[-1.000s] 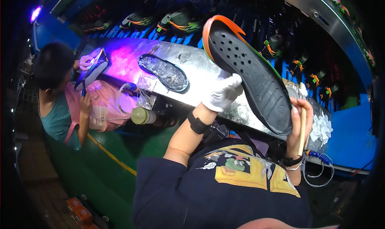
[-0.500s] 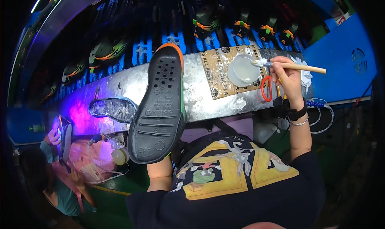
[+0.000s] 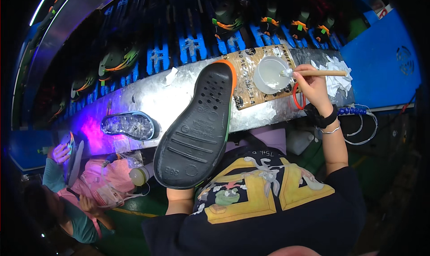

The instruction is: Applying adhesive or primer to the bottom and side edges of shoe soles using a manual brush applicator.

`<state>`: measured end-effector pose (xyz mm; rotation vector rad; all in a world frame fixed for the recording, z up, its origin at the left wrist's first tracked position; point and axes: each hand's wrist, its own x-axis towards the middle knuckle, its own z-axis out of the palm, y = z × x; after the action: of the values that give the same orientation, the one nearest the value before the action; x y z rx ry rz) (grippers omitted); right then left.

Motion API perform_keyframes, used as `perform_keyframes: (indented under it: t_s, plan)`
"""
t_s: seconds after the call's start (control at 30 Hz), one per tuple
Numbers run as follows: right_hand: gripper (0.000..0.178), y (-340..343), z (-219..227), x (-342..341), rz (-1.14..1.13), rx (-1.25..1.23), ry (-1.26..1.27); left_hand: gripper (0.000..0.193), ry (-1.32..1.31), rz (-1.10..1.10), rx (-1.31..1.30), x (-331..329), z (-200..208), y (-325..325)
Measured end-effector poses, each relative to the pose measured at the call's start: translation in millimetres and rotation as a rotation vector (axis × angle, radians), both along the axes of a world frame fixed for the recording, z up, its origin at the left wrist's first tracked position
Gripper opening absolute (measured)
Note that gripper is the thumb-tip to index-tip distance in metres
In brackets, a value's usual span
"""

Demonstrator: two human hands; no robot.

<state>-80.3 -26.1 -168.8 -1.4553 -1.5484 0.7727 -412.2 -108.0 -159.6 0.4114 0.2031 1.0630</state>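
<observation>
A shoe (image 3: 190, 139) is held up in front of me, its black underside facing up, with orange at the toe and a thin green edge. My left forearm (image 3: 180, 201) reaches up behind it; the shoe hides my left hand and fingers. In my right hand (image 3: 316, 93) is a brush (image 3: 333, 73) with a pale wooden handle, gripped near its bristle end. Its white-coated tip is at the right rim of a translucent plastic tub (image 3: 260, 83) with whitish liquid inside. The tub stands on a piece of printed brown cardboard (image 3: 244, 94).
A blue-rimmed sole (image 3: 130, 125) lies on the metal bench (image 3: 179, 88). A red loop handle (image 3: 297, 98) and crumpled white paper (image 3: 336, 79) are near my right hand. Shoes (image 3: 118, 61) rest on blue racks behind. At left a co-worker's hand (image 3: 61, 153) holds another shoe.
The shoe has shifted right and slightly down, its toe tilting further right. My right hand and the brush have moved left, with the tip further over the tub.
</observation>
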Motion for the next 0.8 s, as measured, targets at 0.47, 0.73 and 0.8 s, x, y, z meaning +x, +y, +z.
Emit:
perform_keyframes:
  t_s: [0.47, 0.73, 0.8]
  plan:
    - [0.012, -0.2, 47.7, -43.9, 0.243, 0.225, 0.161, 0.030, 0.208, 0.090, 0.000, 4.7, 8.5, 20.3]
    - [0.010, 19.2, 43.5, -79.6, 0.387, 0.294, -0.024, 0.029, 0.305, 0.088, -0.029, 10.5, 13.5, 32.9]
    - [0.010, 25.0, 39.8, -77.6, 0.405, 0.318, -0.069, 0.029, 0.331, 0.093, -0.040, 7.2, 14.8, 31.5]
